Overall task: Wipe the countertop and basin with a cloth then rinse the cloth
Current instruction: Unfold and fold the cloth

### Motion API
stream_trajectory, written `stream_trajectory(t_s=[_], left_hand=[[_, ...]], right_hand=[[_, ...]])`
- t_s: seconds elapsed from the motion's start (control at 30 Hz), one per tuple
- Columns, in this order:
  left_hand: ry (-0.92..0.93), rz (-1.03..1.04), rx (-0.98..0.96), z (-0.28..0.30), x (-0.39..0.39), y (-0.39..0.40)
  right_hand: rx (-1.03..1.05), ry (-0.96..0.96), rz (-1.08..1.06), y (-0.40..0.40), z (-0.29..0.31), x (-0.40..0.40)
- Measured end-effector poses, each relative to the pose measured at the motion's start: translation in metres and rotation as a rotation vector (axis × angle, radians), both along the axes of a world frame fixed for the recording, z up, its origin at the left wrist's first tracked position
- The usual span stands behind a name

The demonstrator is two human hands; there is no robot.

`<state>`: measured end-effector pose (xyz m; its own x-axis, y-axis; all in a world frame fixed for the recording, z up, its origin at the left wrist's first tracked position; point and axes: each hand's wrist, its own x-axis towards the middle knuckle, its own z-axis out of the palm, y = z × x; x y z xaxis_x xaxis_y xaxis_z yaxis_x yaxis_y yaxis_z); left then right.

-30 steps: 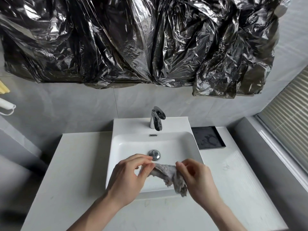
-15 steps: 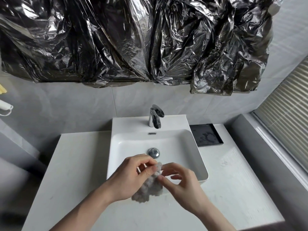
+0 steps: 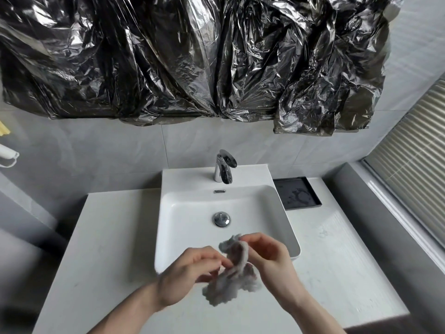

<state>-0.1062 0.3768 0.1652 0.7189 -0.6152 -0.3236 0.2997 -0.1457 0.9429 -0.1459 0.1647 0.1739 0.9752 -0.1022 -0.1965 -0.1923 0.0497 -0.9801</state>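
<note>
Legible text: none that I can read from here. Faucet [image 3: 224, 170]: bare chrome, I see no brand mark. Basin [image 3: 252, 208]: plain white. Black tray [image 3: 310, 189]: only pale smudges (not characters). Black plastic sheeting [image 3: 192, 56]: creases and glare, I make out no print. Cloth [image 3: 231, 283]: I find no tag.

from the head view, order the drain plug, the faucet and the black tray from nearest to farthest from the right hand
Measured from the right hand, which pinches the grey cloth over the front rim of the basin:
1. Drain plug, in the basin floor just beyond the fingers.
2. Black tray, on the countertop at the basin's right rear corner.
3. Faucet, on the back ledge, by the wall.
</note>
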Motion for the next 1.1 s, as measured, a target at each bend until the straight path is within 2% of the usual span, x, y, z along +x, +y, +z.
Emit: stream_trajectory(t_s=[0.07,0.1,0.17,0.23,0.3,0.4,0.47,0.57,0.77,0.93,1.03,1.1], left_hand=[[0.233,0.151,-0.140,-0.010,-0.006,-0.006],[0.292,0.221,-0.152,-0.014,-0.008,-0.010],[0.352,0.272,-0.140,-0.015,-0.010,-0.020],[0.330,0.218,-0.131,-0.011,-0.008,-0.028],[0.226,0.184,-0.073,-0.004,-0.003,-0.032],[-0.065,0.244,0.097,-0.006,0.004,-0.032],[-0.260,0.302,0.203,-0.007,0.005,-0.031],[-0.492,0.375,0.215,-0.008,0.002,-0.034],[-0.643,0.278,0.138,0.005,-0.002,-0.045],[-0.656,0.098,0.180,0.025,-0.005,-0.059],[-0.650,-0.059,0.269,0.032,-0.017,-0.081],[-0.758,-0.098,0.353,0.034,-0.023,-0.098]], right_hand=[[0.057,-0.048,-0.085,-0.002,0.001,-0.004],[0.052,-0.058,-0.109,-0.003,-0.001,-0.006],[0.027,-0.071,-0.130,-0.005,-0.007,-0.006],[0.022,-0.084,-0.139,-0.005,-0.006,-0.007],[0.031,-0.103,-0.143,-0.009,-0.003,-0.008],[0.003,-0.105,-0.136,-0.020,0.002,-0.013],[-0.136,-0.084,-0.106,-0.026,0.002,-0.017],[-0.356,-0.061,-0.084,-0.034,-0.003,-0.023],[-0.601,0.096,0.040,-0.067,-0.014,-0.032],[-0.797,0.148,0.192,-0.096,-0.020,-0.038],[-0.608,0.071,0.347,-0.093,-0.011,-0.040],[-0.507,0.010,0.478,-0.087,-0.006,-0.036]])
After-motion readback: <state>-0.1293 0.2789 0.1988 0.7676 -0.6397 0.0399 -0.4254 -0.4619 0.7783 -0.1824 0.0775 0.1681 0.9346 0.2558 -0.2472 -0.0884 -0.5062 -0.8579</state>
